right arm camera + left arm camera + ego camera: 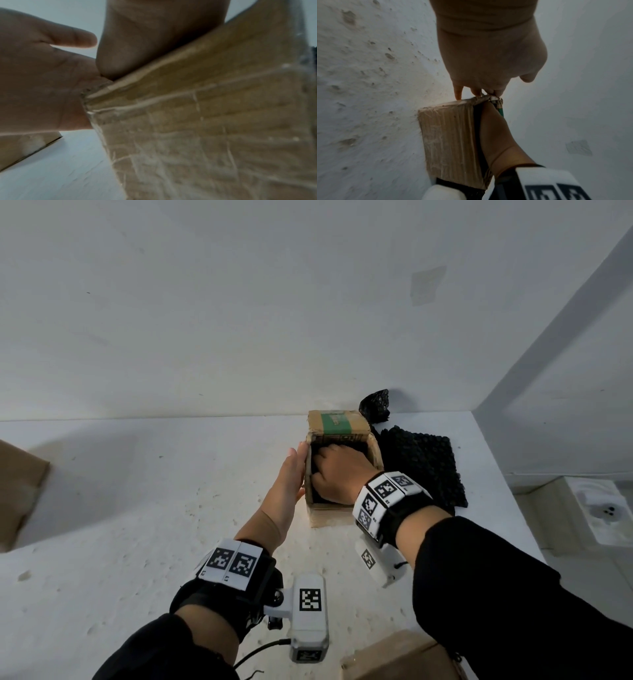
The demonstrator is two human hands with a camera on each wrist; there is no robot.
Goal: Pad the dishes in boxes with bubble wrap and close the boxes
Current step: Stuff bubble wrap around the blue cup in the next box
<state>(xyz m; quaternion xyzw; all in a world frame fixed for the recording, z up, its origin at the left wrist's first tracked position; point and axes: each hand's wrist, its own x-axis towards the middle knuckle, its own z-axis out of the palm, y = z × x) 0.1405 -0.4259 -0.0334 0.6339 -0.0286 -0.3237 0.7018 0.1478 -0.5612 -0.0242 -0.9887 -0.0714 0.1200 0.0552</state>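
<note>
Bubble wrap (419, 463) partly lies outside; right hand (337, 470), fingers hidden, grip unclear, reaches inside the open box (375, 453); flat left hand (289, 477) steadies it. Closing remains.

White pitted tabletop (137, 508) carries a small open brown cardboard box (375, 453) at centre, flat black bubble-wrap sheet (424, 467) right of it, crumpled black wrap (375, 405) behind, another cardboard box (17, 494) at left edge.

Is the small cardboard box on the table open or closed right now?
Open. The small cardboard box has its back flap up, and the right hand reaches inside.
</note>
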